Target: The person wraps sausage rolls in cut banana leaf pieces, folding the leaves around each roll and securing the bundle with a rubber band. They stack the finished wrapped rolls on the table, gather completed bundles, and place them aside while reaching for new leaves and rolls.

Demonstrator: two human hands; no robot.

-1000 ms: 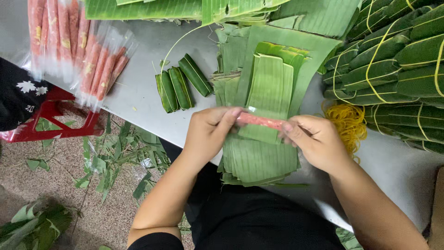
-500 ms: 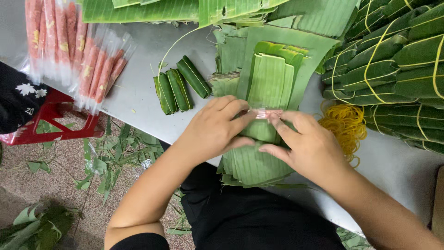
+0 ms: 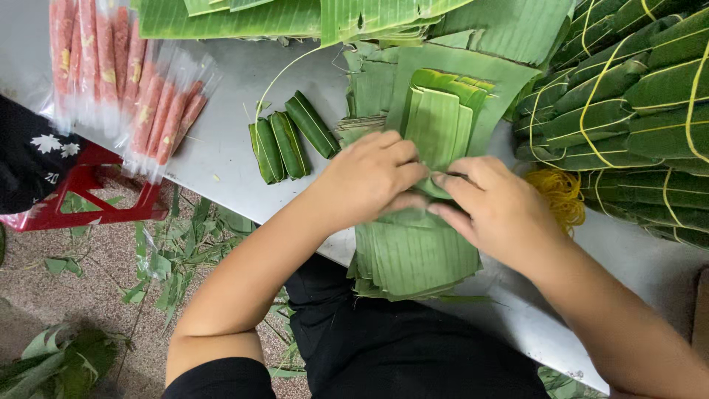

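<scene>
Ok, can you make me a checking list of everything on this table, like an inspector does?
Surface: grey metal table, a few leaf scraps on it.
Job's things: stack of cut banana leaves under both hands; a leaf piece folded between them, what is inside is hidden.
Clutter: three wrapped green rolls; clear packs of pink sausages; tied leaf bundles; yellow rubber bands; big leaves at the far edge.
Grippers: left hand and right hand pinch the fold together, fingertips touching the leaf.
Cables: nothing seen.
Surroundings: red stool, leaf trimmings on the speckled floor.
</scene>
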